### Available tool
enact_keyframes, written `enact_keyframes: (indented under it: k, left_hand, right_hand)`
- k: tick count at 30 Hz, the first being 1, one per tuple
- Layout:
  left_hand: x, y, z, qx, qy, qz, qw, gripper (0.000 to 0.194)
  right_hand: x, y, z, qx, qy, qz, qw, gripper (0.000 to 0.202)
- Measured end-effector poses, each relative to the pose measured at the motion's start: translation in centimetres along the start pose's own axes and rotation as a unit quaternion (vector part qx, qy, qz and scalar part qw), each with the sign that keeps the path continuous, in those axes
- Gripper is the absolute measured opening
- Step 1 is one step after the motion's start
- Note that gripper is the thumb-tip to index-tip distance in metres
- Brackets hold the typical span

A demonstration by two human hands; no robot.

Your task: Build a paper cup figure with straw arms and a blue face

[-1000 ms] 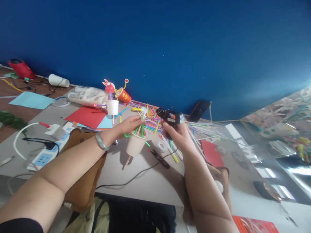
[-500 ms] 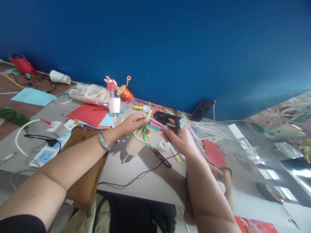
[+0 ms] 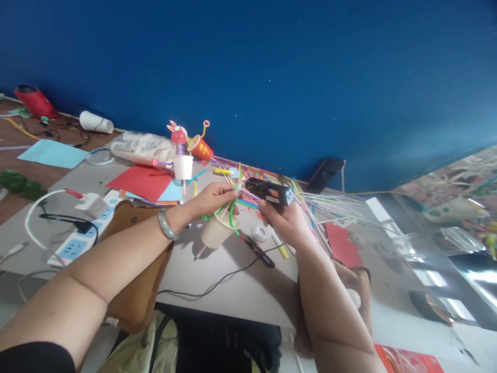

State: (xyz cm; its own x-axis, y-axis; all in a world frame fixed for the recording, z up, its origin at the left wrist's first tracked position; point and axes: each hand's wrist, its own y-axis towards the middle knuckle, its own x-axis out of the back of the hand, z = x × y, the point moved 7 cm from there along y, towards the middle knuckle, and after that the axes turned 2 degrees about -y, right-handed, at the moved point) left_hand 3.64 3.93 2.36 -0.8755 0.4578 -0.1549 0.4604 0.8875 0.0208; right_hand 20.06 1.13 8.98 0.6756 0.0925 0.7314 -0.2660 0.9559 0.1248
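I see light, seemingly from the right, with shadows on the bench (image 3: 186, 274). Glare and blur smear my right edge; the blue wall (image 3: 248, 67) dims leftward.

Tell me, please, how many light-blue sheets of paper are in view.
2: the leftmost sheet, beyond the power strip, and the other sheet, partly under the red sheet left of the left hand. More may be hidden there.

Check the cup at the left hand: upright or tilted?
Tilted. The cup has its rim leaning up and right in view, its base down and left, below the left hand.
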Motion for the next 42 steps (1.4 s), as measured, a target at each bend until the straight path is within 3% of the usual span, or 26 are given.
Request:
enact_keyframes:
  k: [31,42]
  left_hand:
    - [0.1,0.0,-0.4,-0.007,0.018,-0.017,1.000,0.036]
    - [-0.1,-0.3,-1.4,-0.029,0.084,-0.034,0.995,0.039]
  right_hand:
    - [0.0,0.0,0.2,-0.010,-0.024,-0.006,1.000,0.048]
    - [0.0,-0.1,0.3,-0.002,-0.045,-0.026,0.999,0.047]
